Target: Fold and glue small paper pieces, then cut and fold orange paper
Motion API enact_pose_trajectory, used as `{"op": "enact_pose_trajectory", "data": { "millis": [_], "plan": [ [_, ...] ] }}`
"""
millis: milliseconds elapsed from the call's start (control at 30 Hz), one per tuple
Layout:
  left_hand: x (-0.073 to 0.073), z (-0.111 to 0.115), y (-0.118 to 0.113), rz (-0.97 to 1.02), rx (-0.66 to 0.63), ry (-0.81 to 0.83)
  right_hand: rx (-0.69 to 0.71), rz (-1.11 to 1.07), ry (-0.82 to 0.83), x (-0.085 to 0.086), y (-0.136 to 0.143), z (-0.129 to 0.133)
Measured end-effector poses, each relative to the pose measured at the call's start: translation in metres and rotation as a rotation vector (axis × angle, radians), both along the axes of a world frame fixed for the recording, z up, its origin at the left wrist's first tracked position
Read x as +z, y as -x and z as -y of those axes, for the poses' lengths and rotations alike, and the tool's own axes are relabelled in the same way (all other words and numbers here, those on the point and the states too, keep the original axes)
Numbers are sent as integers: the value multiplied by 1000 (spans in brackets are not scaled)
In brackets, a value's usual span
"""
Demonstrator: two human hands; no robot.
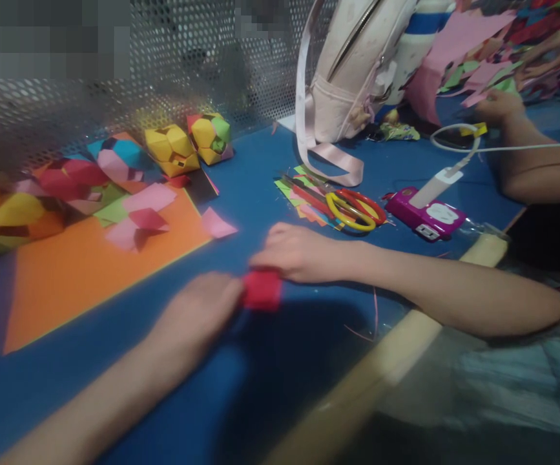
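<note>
A small red piece of paper [263,290], squarish and blurred, lies between my hands just over the blue table. Its left edge is pinched by my left hand [201,303], whose fingertips are smeared by motion. From above and to the right, my right hand [295,252] grips its upper edge with curled fingers. Whether the paper has folds I cannot tell. Beyond my left hand lies an orange sheet [110,271] with pink and green folded paper pieces [139,216] on it. A loose pink piece [218,223] rests near its right corner.
Folded paper balls, one of them yellow [172,150], stand along the perforated metal panel [187,64]. Scissors [352,210] lie on coloured paper strips beside a purple power device [425,213] with a white cable. Behind are a pale backpack [352,71] and another person's hand [500,106].
</note>
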State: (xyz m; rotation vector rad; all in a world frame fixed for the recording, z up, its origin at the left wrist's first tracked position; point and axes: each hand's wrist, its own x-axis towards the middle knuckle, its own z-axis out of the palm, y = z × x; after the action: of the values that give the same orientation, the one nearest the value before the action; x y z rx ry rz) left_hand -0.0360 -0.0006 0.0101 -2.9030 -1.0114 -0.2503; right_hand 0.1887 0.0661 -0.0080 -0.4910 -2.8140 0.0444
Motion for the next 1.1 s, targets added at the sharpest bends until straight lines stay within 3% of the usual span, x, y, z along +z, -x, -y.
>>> {"op": "enact_pose_trajectory", "data": {
  "millis": [333,467,567,767,933,1033,1100],
  "plan": [
    [2,9,7,-135,30,-118,-202,229,-4,30,-15,5],
    [7,8,4,-164,56,-111,-226,163,54,27,-16,1],
    [4,5,0,-118,151,-106,-206,35,128,17,-15,-4],
    [-4,-5,1,189,399,166,-331,-313,310,7,-6,-4],
    [-4,-10,-4,577,594,335,-588,-561,746,13,5,5],
    [-6,-10,-12,724,672,465,-530,-625,971,11,13,10],
    [-6,-9,-16,799,696,520,-493,-644,982,10,16,12]
  ]
}}
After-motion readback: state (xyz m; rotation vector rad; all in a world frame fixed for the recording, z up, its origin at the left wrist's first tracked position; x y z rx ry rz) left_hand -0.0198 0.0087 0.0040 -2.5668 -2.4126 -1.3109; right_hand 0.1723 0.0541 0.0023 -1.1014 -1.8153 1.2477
